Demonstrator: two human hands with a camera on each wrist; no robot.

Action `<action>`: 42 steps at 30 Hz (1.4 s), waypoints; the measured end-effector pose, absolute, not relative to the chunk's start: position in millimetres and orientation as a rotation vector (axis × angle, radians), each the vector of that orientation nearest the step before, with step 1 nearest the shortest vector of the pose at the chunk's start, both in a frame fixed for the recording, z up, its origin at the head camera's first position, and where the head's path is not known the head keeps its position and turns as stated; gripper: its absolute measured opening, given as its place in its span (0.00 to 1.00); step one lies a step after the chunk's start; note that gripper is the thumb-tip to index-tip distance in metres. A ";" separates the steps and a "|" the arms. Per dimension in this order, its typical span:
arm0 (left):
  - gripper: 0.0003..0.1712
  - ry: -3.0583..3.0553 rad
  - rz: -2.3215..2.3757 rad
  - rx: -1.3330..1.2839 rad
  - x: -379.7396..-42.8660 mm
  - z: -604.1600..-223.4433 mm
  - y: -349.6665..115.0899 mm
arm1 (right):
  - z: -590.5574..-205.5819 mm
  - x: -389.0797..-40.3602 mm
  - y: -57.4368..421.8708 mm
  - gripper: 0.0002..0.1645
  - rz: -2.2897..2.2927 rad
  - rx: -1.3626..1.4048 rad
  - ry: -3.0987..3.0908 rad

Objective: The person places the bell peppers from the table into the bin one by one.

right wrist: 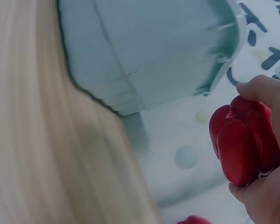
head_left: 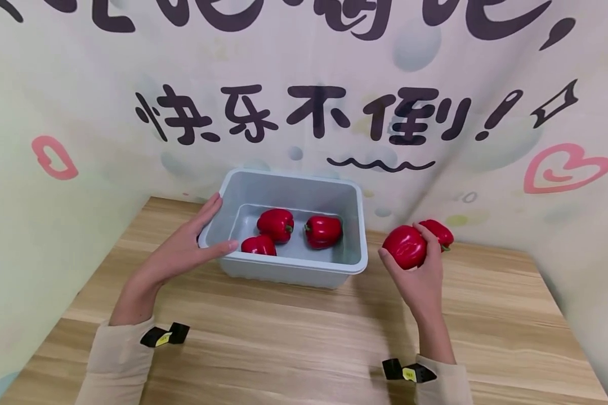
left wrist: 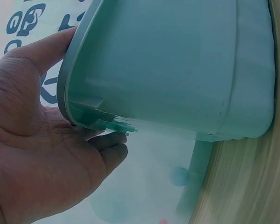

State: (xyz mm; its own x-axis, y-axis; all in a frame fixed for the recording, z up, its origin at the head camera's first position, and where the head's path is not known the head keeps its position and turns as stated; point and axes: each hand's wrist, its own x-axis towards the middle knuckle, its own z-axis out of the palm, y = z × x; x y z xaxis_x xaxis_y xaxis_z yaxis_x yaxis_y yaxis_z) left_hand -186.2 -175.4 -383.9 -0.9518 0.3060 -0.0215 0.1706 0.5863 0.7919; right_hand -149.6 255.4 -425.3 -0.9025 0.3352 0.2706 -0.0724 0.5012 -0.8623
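Apparently a small staged booth: wood-grain table (head_left: 284,337), printed backdrop (head_left: 278,62) around 3 sides.

Shows glossy red on bell peppers (head_left: 323,232), green on stems (head_left: 290,229); pale blue-grey on plastic bin (head_left: 294,263); light-brown wood grain on tabletop (head_left: 284,337); black lettering (head_left: 317,112) on off-white backdrop (head_left: 253,62).

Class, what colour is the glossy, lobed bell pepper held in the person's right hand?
The bell pepper is red, clearest in the head view.
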 end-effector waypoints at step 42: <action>0.65 2.693 1.121 0.347 -186.5 -361.6 -169.2 | -405.5 -137.6 253.3 0.56 1.327 -0.195 -2.337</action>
